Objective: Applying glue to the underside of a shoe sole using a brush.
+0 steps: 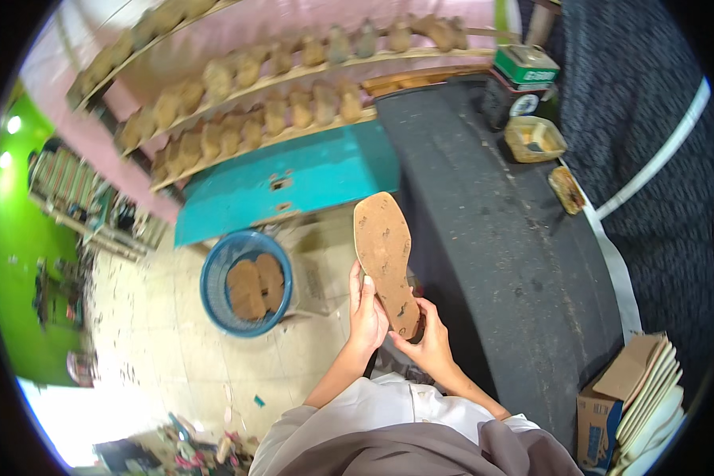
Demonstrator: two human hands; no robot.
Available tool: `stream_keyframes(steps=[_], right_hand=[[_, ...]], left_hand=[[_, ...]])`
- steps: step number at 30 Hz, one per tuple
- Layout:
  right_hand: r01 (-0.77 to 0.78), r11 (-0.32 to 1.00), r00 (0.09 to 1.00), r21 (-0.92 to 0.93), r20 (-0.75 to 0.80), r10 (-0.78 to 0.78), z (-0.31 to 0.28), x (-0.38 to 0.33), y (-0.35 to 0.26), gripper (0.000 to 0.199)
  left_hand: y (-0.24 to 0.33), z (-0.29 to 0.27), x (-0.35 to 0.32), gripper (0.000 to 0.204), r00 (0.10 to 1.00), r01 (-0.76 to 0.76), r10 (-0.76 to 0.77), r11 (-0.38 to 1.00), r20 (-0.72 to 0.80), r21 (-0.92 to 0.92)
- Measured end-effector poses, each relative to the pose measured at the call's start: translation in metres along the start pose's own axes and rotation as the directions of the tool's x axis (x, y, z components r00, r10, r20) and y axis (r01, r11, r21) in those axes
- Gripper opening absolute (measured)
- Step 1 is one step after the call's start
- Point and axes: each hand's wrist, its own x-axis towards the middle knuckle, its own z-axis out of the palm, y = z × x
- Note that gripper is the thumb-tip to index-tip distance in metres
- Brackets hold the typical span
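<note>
A brown shoe sole (384, 250) is held upright in front of me, its toe end pointing away and its heel end down between my hands. My left hand (366, 311) grips the sole's left edge near the heel, fingers stretched along it. My right hand (427, 343) holds the heel end from below and the right. Both forearms come up from the lower edge in light sleeves.
A blue basket (214, 297) with two brown soles stands on the floor at left. A dark workbench (492, 238) runs along the right, with a green tin (525, 67), a small glue tub (534, 139) and stacked soles in a box (639, 397). Shelves of wooden lasts (238, 103) line the back.
</note>
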Motion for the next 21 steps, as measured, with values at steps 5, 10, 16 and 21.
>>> stream_keyframes(steps=[5, 10, 16, 21], right_hand=[[0.171, 0.977, 0.982, -0.129, 0.103, -0.158, 0.043, -0.010, -0.001, 0.066], [0.096, 0.993, 0.940, -0.063, 0.333, -0.070, 0.082, -0.012, -0.025, 0.066], [0.095, 0.995, 0.882, -0.036, 0.467, -0.068, 0.157, -0.006, -0.035, 0.066], [0.261, 0.957, 0.860, -0.124, 0.480, -0.173, 0.256, -0.005, -0.044, 0.067]], left_hand=[[0.049, -0.049, -0.030, 0.052, 0.996, -0.003, 0.002, 1.000, -0.093, -0.005], [0.079, -0.097, -0.052, 0.051, 0.975, -0.066, 0.067, 0.998, -0.213, 0.010], [0.123, -0.165, -0.057, 0.047, 0.932, -0.127, 0.129, 0.991, -0.338, 0.030], [0.175, -0.251, -0.060, 0.043, 0.878, -0.142, 0.151, 0.988, -0.454, 0.053]])
